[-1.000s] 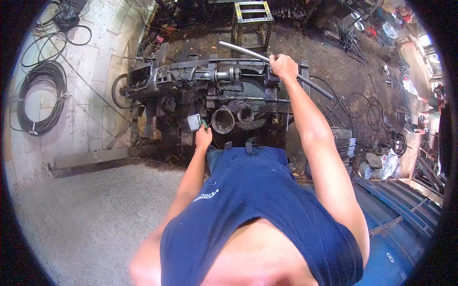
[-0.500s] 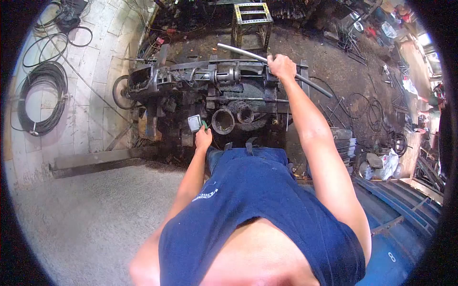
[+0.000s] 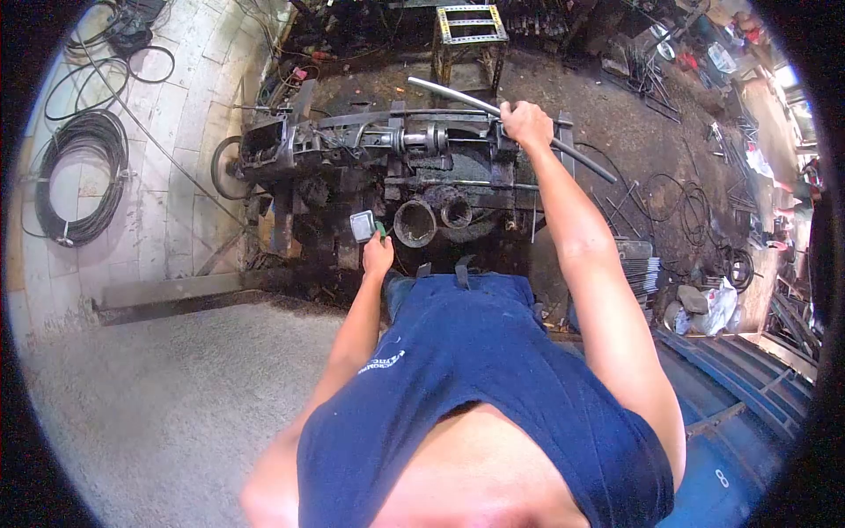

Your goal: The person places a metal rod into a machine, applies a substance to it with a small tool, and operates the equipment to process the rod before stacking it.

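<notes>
My right hand (image 3: 527, 124) is closed round a long grey metal pipe (image 3: 458, 96), which slants over the far side of a dark, greasy machine (image 3: 339, 141). One end of the pipe points up and left, the other down and right. On the machine's near side, my left hand (image 3: 378, 257) has its fingers closed at the green part of a small item with a pale square face (image 3: 362, 226); I cannot tell exactly what it is. Right of that hand are two round metal openings, the larger one (image 3: 415, 223) nearer to it. A shiny cylindrical part (image 3: 425, 138) lies along the machine's middle.
A yellow-edged metal stand (image 3: 472, 25) is behind the machine. Coiled black cable (image 3: 84, 179) lies on pale tiles at left. A bundle of rods (image 3: 639, 266) and a white plastic bag (image 3: 722, 308) are at right. Blue metal panels (image 3: 731, 440) lie at lower right.
The whole view has shifted slightly, so things appear a little further right. Both hands keep the same hold, and the pipe keeps the same slant.
</notes>
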A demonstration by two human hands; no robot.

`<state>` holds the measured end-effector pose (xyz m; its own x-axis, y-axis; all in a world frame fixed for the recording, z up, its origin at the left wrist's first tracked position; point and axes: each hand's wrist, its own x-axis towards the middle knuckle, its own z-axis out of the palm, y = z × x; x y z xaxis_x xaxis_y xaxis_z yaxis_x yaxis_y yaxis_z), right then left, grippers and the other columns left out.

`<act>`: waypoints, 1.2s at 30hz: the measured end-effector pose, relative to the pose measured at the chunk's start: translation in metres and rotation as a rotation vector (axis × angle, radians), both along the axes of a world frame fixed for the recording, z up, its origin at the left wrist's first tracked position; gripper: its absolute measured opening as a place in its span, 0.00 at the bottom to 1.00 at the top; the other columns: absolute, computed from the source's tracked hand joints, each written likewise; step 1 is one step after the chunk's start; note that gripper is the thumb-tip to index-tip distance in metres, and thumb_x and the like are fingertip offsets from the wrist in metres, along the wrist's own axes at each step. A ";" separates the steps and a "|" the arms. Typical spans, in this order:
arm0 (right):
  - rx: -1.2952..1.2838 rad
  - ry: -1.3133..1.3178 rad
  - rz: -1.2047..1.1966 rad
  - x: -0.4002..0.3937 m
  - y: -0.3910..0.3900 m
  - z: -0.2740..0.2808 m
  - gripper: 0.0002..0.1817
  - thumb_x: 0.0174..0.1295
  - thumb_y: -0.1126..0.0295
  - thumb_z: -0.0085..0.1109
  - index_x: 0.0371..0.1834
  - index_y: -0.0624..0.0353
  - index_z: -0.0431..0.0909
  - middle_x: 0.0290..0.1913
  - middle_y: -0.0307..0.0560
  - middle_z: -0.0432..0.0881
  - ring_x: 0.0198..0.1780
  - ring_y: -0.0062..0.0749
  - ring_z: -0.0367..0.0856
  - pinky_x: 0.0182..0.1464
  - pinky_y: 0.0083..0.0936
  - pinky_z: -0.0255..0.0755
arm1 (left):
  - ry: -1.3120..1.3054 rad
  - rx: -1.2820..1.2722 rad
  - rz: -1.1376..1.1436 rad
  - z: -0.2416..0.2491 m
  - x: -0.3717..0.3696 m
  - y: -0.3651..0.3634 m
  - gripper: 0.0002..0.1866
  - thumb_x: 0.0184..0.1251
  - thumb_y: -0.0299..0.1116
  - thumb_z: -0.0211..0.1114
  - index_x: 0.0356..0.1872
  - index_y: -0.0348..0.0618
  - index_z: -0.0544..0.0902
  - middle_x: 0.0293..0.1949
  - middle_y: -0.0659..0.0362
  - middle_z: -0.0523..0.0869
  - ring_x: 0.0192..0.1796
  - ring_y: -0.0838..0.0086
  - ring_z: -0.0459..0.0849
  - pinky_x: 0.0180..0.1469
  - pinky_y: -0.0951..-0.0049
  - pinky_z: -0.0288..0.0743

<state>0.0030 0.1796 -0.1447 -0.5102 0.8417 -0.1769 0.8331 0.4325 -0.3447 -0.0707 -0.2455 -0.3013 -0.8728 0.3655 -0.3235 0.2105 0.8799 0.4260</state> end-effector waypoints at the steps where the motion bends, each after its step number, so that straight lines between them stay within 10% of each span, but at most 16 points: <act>1: 0.009 0.004 0.009 -0.001 -0.001 0.001 0.31 0.64 0.43 0.43 0.44 0.60 0.85 0.48 0.61 0.84 0.52 0.53 0.83 0.57 0.44 0.74 | 0.015 0.018 -0.003 -0.001 0.000 -0.001 0.25 0.66 0.43 0.60 0.59 0.39 0.78 0.45 0.36 0.84 0.50 0.43 0.83 0.53 0.50 0.77; 36: 0.038 -0.014 0.005 -0.005 -0.003 -0.005 0.32 0.64 0.43 0.42 0.43 0.61 0.86 0.46 0.63 0.85 0.51 0.55 0.84 0.56 0.43 0.75 | 0.004 0.024 0.010 0.015 0.004 0.003 0.24 0.65 0.43 0.62 0.60 0.44 0.79 0.43 0.43 0.87 0.48 0.47 0.85 0.52 0.52 0.77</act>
<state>-0.0020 0.1762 -0.1493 -0.5120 0.8454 -0.1521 0.8355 0.4490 -0.3167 -0.0671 -0.2427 -0.2865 -0.8778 0.3643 -0.3109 0.2037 0.8715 0.4460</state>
